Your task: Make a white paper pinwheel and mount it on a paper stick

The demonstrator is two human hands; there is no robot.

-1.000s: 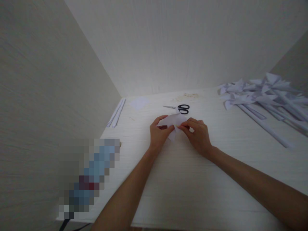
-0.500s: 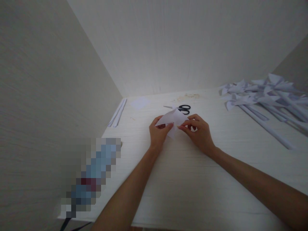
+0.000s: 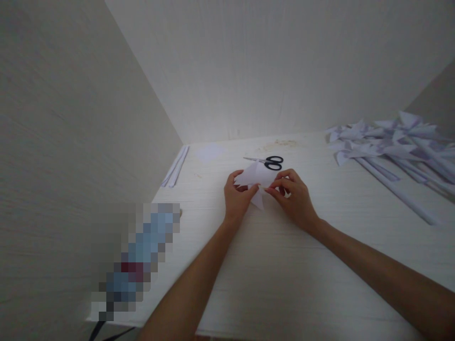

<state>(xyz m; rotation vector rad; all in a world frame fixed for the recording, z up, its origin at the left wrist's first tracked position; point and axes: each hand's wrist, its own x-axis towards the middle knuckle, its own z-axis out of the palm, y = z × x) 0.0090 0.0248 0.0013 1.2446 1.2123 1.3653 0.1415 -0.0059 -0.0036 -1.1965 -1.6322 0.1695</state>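
Observation:
A small folded piece of white paper [image 3: 255, 176] is held just above the white table [image 3: 284, 265] between both my hands. My left hand [image 3: 236, 199] pinches its left side with thumb and fingers. On the right, the fingertips of my right hand [image 3: 293, 196] grip the paper's other edge. A pointed flap hangs down between the two hands. Black-handled scissors [image 3: 268, 162] lie shut on the table just behind the paper.
A heap of white paper pinwheels on rolled paper sticks [image 3: 394, 151] covers the right back of the table. Two thin paper strips [image 3: 176, 166] lie by the left wall, a small white sheet [image 3: 209, 152] beside them. A pixelated object [image 3: 137, 258] sits at the left edge.
The paper's upper flap has been pressed a little flatter and my fingertips have shifted on it. The view has drifted slightly to the right.

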